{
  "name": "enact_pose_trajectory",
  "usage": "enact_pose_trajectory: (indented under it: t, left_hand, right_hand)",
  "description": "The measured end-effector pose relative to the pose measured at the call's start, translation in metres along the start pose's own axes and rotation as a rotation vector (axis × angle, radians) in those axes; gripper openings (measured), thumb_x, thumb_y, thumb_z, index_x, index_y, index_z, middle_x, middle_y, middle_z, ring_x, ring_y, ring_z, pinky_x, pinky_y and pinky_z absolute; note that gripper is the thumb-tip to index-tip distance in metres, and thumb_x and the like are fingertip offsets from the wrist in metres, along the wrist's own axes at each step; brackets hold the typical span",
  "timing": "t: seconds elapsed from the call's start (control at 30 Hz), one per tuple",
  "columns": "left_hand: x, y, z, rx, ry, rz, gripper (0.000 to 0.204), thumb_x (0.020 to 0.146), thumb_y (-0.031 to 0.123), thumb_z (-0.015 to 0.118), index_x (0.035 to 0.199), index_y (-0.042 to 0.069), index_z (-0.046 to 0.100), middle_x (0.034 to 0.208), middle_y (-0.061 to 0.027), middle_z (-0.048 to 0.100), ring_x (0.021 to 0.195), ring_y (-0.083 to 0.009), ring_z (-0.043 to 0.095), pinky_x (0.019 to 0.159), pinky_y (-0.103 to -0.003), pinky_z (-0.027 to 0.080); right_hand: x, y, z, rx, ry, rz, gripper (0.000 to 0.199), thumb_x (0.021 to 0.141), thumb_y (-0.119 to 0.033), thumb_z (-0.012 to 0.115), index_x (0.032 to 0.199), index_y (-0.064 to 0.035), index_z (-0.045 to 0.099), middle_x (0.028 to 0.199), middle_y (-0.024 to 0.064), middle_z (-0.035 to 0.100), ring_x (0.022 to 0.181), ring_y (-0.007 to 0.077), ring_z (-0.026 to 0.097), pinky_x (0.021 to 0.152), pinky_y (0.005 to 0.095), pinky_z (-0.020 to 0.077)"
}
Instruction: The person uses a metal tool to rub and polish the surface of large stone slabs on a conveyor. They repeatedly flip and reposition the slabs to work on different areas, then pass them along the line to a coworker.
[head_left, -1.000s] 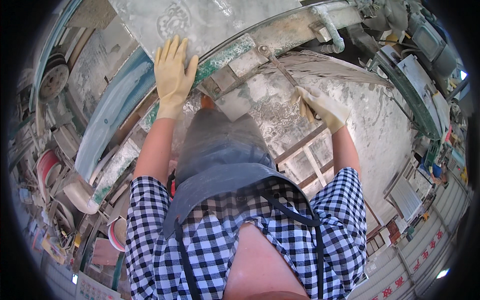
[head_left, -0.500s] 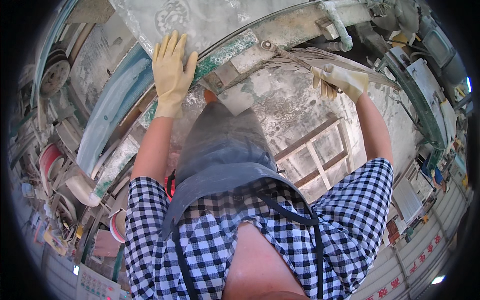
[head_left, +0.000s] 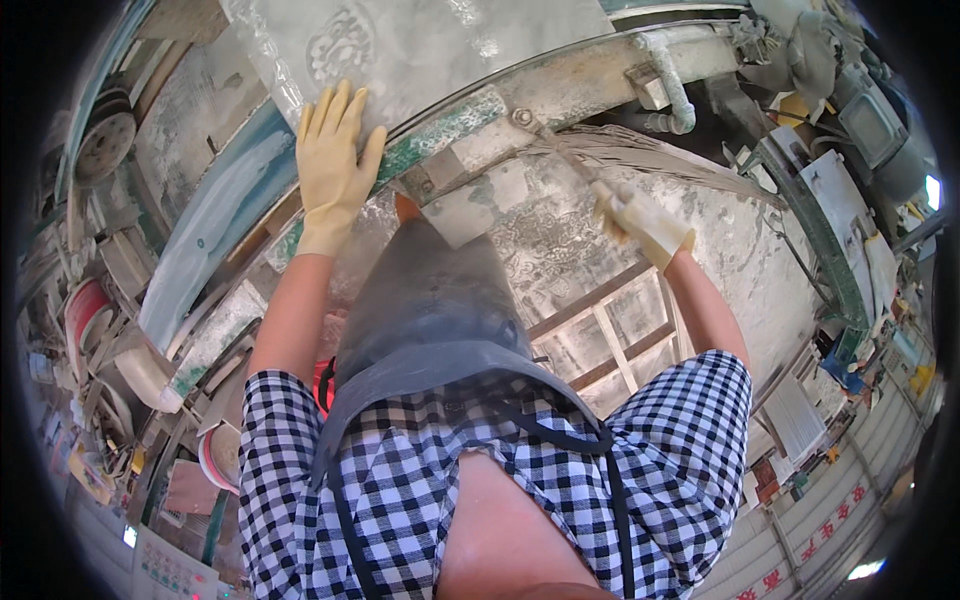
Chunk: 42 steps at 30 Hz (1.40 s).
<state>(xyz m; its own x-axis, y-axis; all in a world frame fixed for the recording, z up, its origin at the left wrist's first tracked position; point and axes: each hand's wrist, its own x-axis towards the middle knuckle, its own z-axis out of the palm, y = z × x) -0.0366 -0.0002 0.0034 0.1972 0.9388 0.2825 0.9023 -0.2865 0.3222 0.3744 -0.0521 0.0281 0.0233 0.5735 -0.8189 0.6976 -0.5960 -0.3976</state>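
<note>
My left hand (head_left: 332, 175), in a pale yellow rubber glove, lies flat with fingers stretched out. Its fingertips rest at the corner edge of a pale grey, wet-looking slab (head_left: 430, 65), which bears a round raised pattern (head_left: 340, 45) near that corner. Out to the right, my right hand (head_left: 640, 218), gloved alike, is closed around the near end of a rusty metal lever (head_left: 563, 148). The lever's round far end sits on the front of a worn metal beam (head_left: 590, 80). The fingers of the right glove are slightly blurred.
A blue curved sheet (head_left: 215, 215) hangs left of my left arm. Below my right hand a wooden frame (head_left: 600, 325) lies on the stained floor. A bent pipe (head_left: 677, 90) juts from the beam at the upper right. Red-rimmed round containers (head_left: 85, 308) stand on the left.
My right hand has swung toward me and to the left, and the lever has turned with it to a steeper angle. The left hand stays flat at the slab's edge.
</note>
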Motion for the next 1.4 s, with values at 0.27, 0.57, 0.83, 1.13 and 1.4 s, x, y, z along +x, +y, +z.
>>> enact_pose_trajectory:
  t: [0.27,0.57,0.83,1.13,1.4]
  left_hand:
    - [0.002,0.000,-0.004,-0.033,-0.027,-0.015,0.048,0.093,0.025,0.066,0.136,0.005,0.059,0.145,-0.0175,0.055,0.135,-0.0371,0.049,0.116,-0.050,0.033]
    - [0.002,-0.002,-0.008,-0.111,-0.039,-0.003,0.043,0.096,0.022,0.060,0.134,0.004,0.060,0.143,-0.0187,0.056,0.135,-0.0379,0.049,0.116,-0.053,0.032]
    - [-0.003,-0.006,-0.001,-0.101,-0.057,0.023,0.044,0.094,0.023,0.060,0.135,0.005,0.060,0.143,-0.0187,0.056,0.135,-0.0387,0.048,0.117,-0.053,0.031]
    - [-0.003,-0.004,-0.001,-0.059,0.008,0.046,0.047,0.094,0.030,0.059,0.134,0.005,0.061,0.143,-0.0184,0.057,0.136,-0.0363,0.048,0.118,-0.051,0.029]
    - [-0.001,-0.003,0.000,-0.059,-0.040,0.006,0.051,0.093,0.032,0.064,0.136,0.005,0.059,0.145,-0.0180,0.055,0.137,-0.0371,0.047,0.117,-0.050,0.031]
  right_hand:
    - [-0.007,0.015,0.069,0.764,-0.566,0.014,0.055,0.110,-0.046,0.032,0.087,-0.0088,0.065,0.052,0.0000,0.048,0.040,0.0118,0.044,0.036,0.0270,0.0395]
    - [-0.011,-0.079,0.216,1.470,-0.156,0.248,0.047,0.102,-0.051,0.051,0.082,-0.0092,0.059,0.057,0.0027,0.048,0.045,0.0167,0.041,0.044,0.0323,0.0339]
    - [0.026,-0.181,0.264,1.807,0.070,0.231,0.035,0.101,-0.038,0.054,0.077,-0.0119,0.053,0.059,-0.0010,0.041,0.049,0.0133,0.034,0.046,0.0284,0.0242]
    - [0.039,-0.171,0.270,1.891,0.051,0.034,0.043,0.095,-0.041,0.062,0.072,-0.0065,0.053,0.054,0.0043,0.043,0.040,0.0188,0.037,0.042,0.0348,0.0301]
    - [0.044,-0.170,0.270,1.894,0.036,0.093,0.050,0.098,-0.048,0.060,0.071,-0.0065,0.050,0.051,0.0039,0.036,0.039,0.0189,0.032,0.041,0.0363,0.0287]
